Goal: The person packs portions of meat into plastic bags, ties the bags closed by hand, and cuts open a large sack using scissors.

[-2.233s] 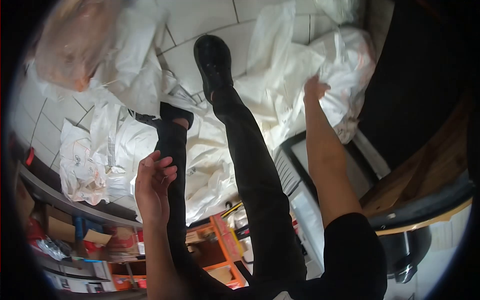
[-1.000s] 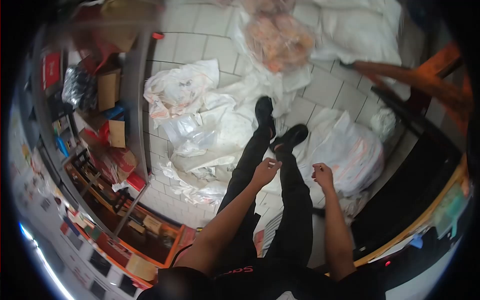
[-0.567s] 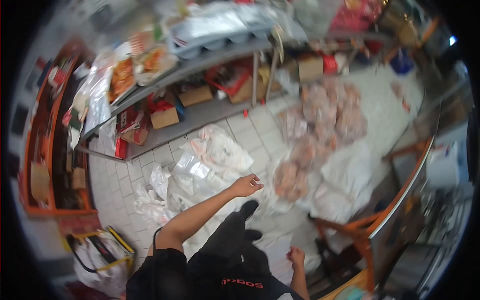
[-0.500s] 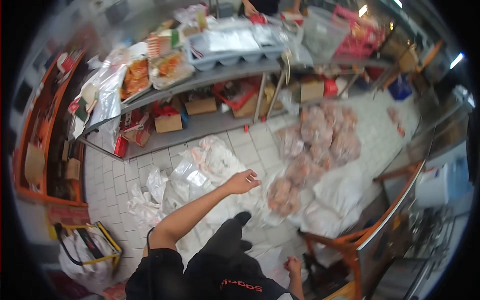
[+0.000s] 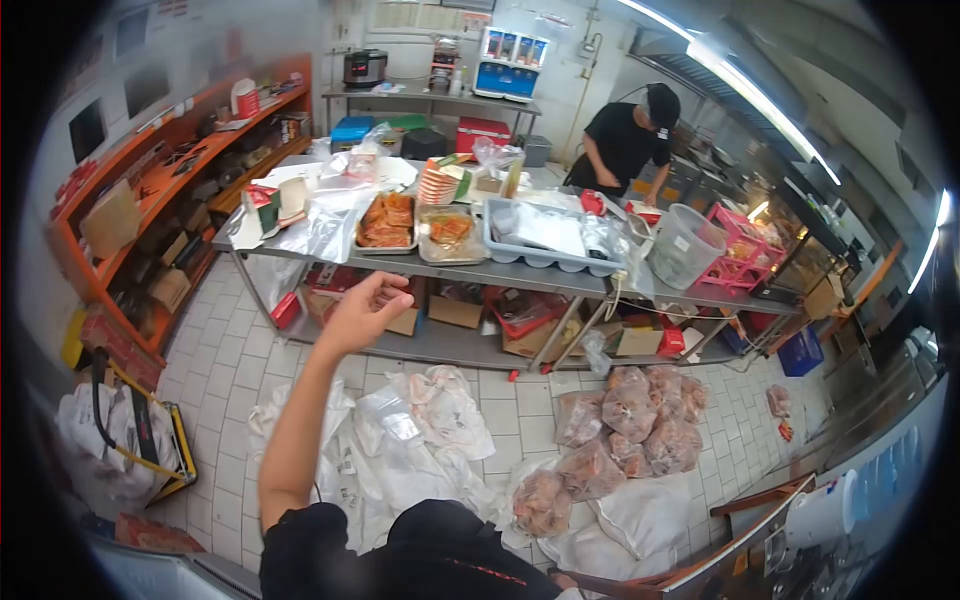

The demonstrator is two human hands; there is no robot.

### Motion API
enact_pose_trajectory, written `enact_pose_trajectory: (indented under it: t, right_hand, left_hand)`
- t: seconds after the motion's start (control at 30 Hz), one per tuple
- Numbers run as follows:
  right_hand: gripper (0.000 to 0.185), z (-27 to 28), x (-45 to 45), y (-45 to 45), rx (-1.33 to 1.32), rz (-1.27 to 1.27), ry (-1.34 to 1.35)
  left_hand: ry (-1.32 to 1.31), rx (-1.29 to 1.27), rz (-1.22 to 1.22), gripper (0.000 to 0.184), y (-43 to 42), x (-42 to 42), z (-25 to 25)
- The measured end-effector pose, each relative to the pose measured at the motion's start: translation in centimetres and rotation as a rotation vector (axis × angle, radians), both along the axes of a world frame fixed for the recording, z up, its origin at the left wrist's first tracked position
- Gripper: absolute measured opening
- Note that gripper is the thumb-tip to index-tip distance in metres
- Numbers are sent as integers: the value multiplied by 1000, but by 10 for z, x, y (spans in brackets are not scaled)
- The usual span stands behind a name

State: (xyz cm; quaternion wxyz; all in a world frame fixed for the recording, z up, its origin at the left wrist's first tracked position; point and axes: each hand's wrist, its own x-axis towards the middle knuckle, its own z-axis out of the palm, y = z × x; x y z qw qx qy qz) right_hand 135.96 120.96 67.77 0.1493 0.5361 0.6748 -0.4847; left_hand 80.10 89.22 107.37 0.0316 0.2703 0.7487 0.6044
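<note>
My left hand (image 5: 368, 312) is raised in front of the metal worktable (image 5: 450, 270), its fingers loosely curved and apart with nothing in them. Nearest to it, on the table edge, are a tray of orange-red marinated meat (image 5: 386, 222) and a second tray (image 5: 452, 232) with similar food in clear plastic. A grey-blue plastic tray (image 5: 540, 262) with clear bags on it stands to their right. Only a sliver of my right hand (image 5: 566, 581) shows low down beside my body; its fingers are hidden.
Clear bags of pinkish meat (image 5: 630, 405) and white sacks (image 5: 400, 455) lie on the tiled floor. Orange shelves (image 5: 150, 200) line the left wall. Beyond the table, a person (image 5: 625, 140) in black works near a clear bin (image 5: 687, 245) and a pink crate (image 5: 740, 250).
My view has lifted from the floor toward the worktable, bringing the other person into view. My left hand has moved from above the floor sacks to before the table edge.
</note>
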Motion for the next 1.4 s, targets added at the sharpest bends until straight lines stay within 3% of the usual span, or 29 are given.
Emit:
enact_pose_trajectory:
  t: [0.07,0.1,0.13,0.2,0.23,0.27,0.3,0.33,0.37,0.43,0.47,0.5,0.57,0.6,0.63,0.67,0.73,0.83,0.9,1.03,1.1,1.17,1.27,1.3,1.4]
  right_hand:
    - [18,-2,-5,-2,310,739,-82]
    - [18,-4,-4,-5,419,906,-44]
    - [18,-7,-5,-8,441,899,18]
    - [20,-18,-7,-30,87,7,322]
    - [21,-13,-15,-34,60,-28,288]
    - [21,-3,-23,-39,32,-64,255]
    - [23,2,-26,-44,-79,-374,262]
    - [24,5,-25,-51,-188,-681,258]
    - [24,9,-19,-60,-193,-658,249]
    - [38,7,-1,-72,-244,-526,171]
    - [21,9,7,-80,-270,-543,152]
    - [21,0,19,-91,-288,-539,125]
    - [22,-16,50,-109,-192,-129,-2]
    - [22,-12,54,-113,-163,26,-48]
    - [22,-8,49,-113,-163,55,-60]
    - [22,-10,39,-113,-182,22,-73]
    - [22,-1,13,-108,-209,-104,-68]
    - [22,12,-36,-97,-196,-245,-31]
    - [22,17,-79,-94,-172,-291,-5]
    - [22,26,-184,-106,-117,-287,14]
    - [23,29,-245,-120,-97,-251,5]
    - [23,33,-302,-136,-77,-192,-13]
    - [23,48,-376,-165,-61,-118,-46]
    - [23,53,-394,-173,-59,-104,-51]
    - [23,66,-434,-192,-42,-84,-80]
  left_hand:
    - [-56,-24,43,32,-2,-2,-42]
    - [-71,-45,55,30,-4,-14,-85]
    - [-80,-118,79,29,-6,-20,-128]
    - [-343,-299,71,38,-16,-24,-205]
    - [-415,-554,135,43,-25,-22,-248]
    - [-534,-535,135,51,-42,-21,-308]
    - [-692,-610,146,53,-58,-13,-351]
    - [-824,-693,223,52,-74,10,-366]
    - [-837,-688,245,52,-92,28,-374]
    - [-1075,-756,515,38,-117,48,-382]
    - [-1090,-541,589,41,-130,52,-373]
    - [-1098,-341,661,44,-148,54,-364]
    - [-986,-122,696,43,-216,27,-398]
    - [-953,24,864,40,-232,26,-377]
    - [-902,185,1028,43,-243,17,-355]
    - [-819,252,1029,43,-273,-3,-359]
    - [-771,282,1178,43,-301,-40,-340]
    - [-781,259,1169,41,-310,-89,-298]
    - [-655,171,1322,39,-312,-133,-282]
    - [-581,288,1282,37,-341,-231,-267]
    - [-526,190,1237,35,-368,-292,-268]
    - [-278,-85,1281,36,-423,-372,-317]
    - [-135,-327,1295,37,-428,-418,-260]
    - [-139,-314,1294,37,-436,-448,-258]
    - [-47,-601,1158,34,-460,-512,-248]
